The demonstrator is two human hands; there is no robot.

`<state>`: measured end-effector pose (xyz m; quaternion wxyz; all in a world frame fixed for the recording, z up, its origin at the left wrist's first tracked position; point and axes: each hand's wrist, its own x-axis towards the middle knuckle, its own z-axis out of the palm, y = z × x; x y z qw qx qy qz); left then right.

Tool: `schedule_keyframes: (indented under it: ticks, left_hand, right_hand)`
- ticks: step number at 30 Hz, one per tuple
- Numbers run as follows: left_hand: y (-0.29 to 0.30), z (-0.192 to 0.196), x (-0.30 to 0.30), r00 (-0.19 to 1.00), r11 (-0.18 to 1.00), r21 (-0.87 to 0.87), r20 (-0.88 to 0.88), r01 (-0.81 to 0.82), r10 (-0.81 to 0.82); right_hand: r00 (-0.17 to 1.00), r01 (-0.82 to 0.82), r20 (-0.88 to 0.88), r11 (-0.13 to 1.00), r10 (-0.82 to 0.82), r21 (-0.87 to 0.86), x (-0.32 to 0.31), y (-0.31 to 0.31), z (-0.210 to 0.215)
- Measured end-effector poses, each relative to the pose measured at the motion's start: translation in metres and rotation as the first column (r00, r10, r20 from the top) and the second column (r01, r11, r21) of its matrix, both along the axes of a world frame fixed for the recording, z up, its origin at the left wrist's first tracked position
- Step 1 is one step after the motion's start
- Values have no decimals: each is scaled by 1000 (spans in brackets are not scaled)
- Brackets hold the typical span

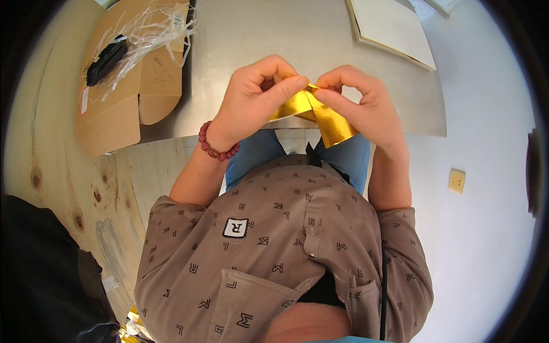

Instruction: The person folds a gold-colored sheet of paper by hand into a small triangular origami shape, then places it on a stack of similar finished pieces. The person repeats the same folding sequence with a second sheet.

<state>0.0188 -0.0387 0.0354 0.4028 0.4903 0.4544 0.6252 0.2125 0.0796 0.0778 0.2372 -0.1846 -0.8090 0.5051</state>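
Note:
A shiny gold foil sheet (333, 124), folded or bent along its middle, hangs between my two hands over the near edge of the metal table. My left hand (255, 94) pinches its upper edge between thumb and forefinger, with a dark red bead bracelet on that wrist. On the other side of the fold my right hand (360, 100) also pinches the top edge. The thumbs almost meet there. Part of the gold sheet lies hidden behind the left fingers, and whether it is one piece or two I cannot tell.
On the left of the metal table (240, 34) lies an opened brown cardboard box (160, 86). Tangled clear plastic strips (151, 28) and a black tool-like object (107, 60) rest on it. A stack of pale sheets (392, 28) sits at the far right.

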Motion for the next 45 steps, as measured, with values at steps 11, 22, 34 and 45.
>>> schedule_keyframes:
  ticks: [11,22,34,45]
  left_hand:
    - [2,-2,-7,998,999,-25,63,-22,23]
    - [16,8,17,951,942,-147,-116,-303,287]
    - [12,6,-6,941,978,-202,-321,46,-110]
    - [4,-7,13,987,944,-314,-84,103,-136]
  right_hand:
    - [996,-31,79,1000,31,-6,8,14,-2]
    - [936,343,-202,627,-287,699,-29,10,-14]
    - [984,156,-162,779,-71,607,-17,29,8]
    - [980,-185,66,980,190,-77,-20,55,-1]
